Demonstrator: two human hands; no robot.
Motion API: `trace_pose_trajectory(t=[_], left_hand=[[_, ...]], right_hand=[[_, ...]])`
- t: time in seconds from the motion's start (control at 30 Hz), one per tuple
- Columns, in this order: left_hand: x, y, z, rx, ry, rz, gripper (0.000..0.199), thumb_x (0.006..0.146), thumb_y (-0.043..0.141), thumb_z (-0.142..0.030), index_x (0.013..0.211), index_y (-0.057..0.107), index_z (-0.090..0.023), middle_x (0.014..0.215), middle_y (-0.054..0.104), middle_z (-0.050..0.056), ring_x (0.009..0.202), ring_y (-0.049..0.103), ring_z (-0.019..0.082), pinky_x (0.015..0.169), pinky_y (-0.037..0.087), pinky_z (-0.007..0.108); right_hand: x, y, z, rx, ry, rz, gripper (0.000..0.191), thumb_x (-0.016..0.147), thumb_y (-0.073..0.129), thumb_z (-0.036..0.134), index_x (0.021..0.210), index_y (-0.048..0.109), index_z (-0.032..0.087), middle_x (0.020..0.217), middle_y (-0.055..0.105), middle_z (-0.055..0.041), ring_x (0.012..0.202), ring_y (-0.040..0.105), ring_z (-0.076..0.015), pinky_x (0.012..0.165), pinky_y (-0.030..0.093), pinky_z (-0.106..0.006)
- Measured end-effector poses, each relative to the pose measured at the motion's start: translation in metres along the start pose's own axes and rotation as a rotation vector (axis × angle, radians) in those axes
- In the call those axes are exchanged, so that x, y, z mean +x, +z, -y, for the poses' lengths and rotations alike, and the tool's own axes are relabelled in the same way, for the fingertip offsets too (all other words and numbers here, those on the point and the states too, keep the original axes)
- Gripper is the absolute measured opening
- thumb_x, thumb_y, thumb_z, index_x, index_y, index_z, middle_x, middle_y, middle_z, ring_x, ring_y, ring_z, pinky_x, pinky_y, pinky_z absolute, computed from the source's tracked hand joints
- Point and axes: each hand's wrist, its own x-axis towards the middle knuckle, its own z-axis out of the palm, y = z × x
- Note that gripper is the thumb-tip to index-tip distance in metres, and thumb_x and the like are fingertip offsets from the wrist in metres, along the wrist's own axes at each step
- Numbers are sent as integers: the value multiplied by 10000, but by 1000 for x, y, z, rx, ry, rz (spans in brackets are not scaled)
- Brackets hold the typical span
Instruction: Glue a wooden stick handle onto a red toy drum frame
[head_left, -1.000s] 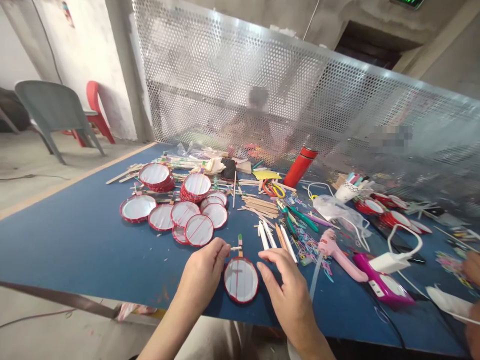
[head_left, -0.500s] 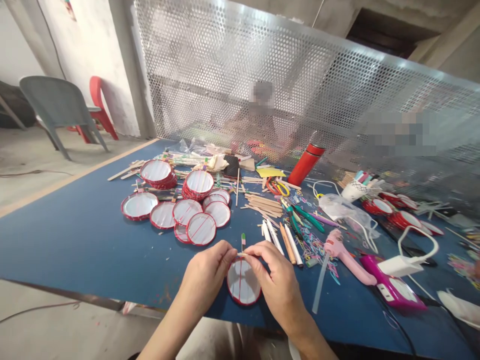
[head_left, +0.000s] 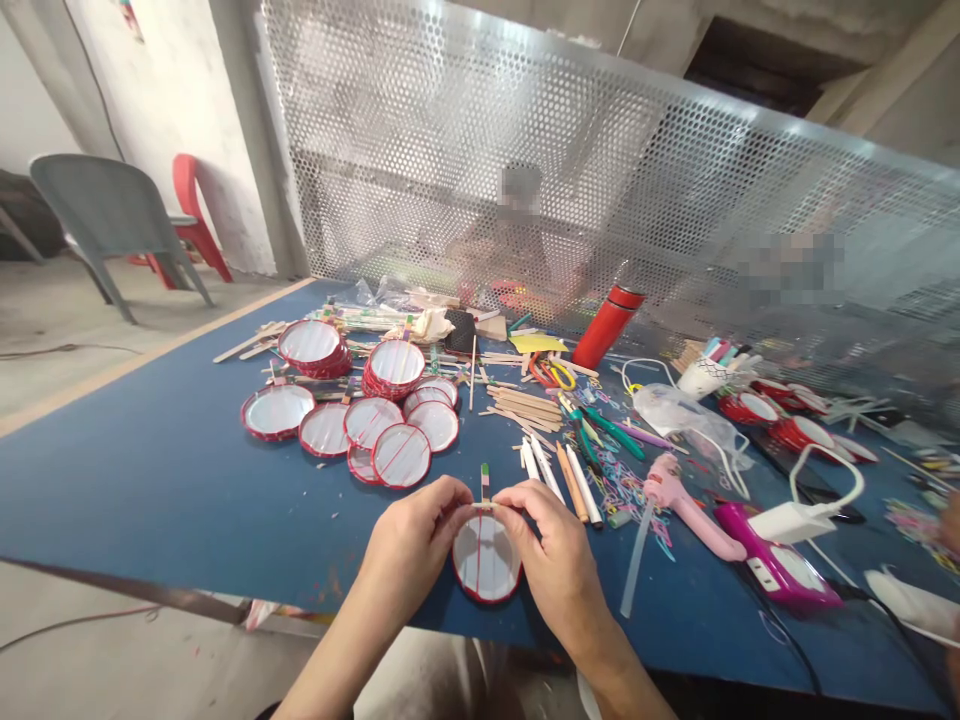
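Observation:
A round white disc (head_left: 487, 562) with a red rim and a red line down its middle lies near the table's front edge. At its top edge, my left hand (head_left: 424, 530) and my right hand (head_left: 546, 535) pinch the two ends of a short pale stick (head_left: 484, 505). A small strip with green and pink bands (head_left: 485, 482) points away from me just beyond that stick. Fingers of both hands are closed, with the disc's upper edge between them.
Stacks of red-rimmed discs (head_left: 309, 343) lie at the left. Wooden sticks (head_left: 525, 406), markers (head_left: 585, 485), pliers (head_left: 615, 433) and a pink glue gun (head_left: 694, 510) are to the right. A red bottle (head_left: 606, 328) stands by the perforated metal screen (head_left: 450, 130).
The banded strip now shows wider beyond the disc, and the pale stick lies straighter between my fingertips. The whole view has shifted slightly; both hands stay at the disc's top.

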Motion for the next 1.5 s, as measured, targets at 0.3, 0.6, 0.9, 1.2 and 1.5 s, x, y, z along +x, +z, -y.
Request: trace_pose_trajectory(t=[0.3,0.6,0.9,1.2,1.5], left_hand=[[0,0,1,2,14,-70,204,852,472,-357,751,588,-222,650,644,-22,607,582,148,582,416,228],[2,2,3,-36,24,-81,187,868,489,-342,758,583,-224,698,653,-16,646,586,152,630,440,244],[2,2,2,-39,3,-81,179,862,498,-328,760,592,-215,682,631,-23,618,554,144,608,418,237],[2,3,1,2,-3,-104,168,864,491,-308,757,586,-220,638,613,-36,565,549,139,575,417,232],[4,5,0,334,68,-18,136,904,520,-196,818,624,-215,847,694,14,770,665,173,666,447,243]], right_hand=[[-16,-13,1,-147,-13,-143,201,992,488,363,1056,591,203,953,683,-51,882,661,-177,787,526,-292],[-37,-5,22,-337,-106,92,828,834,625,589,1418,298,102,1276,559,-210,1144,554,-361,910,480,-529],[-35,3,23,-347,-8,139,820,724,723,245,1416,292,151,1236,589,-172,1119,565,-348,917,466,-542],[-36,2,16,-343,13,60,864,718,699,224,1453,255,138,1220,589,-167,1091,571,-333,911,477,-546],[-54,-26,-3,-242,19,-36,755,768,658,283,1429,308,176,1255,547,-155,1147,547,-334,941,487,-513]])
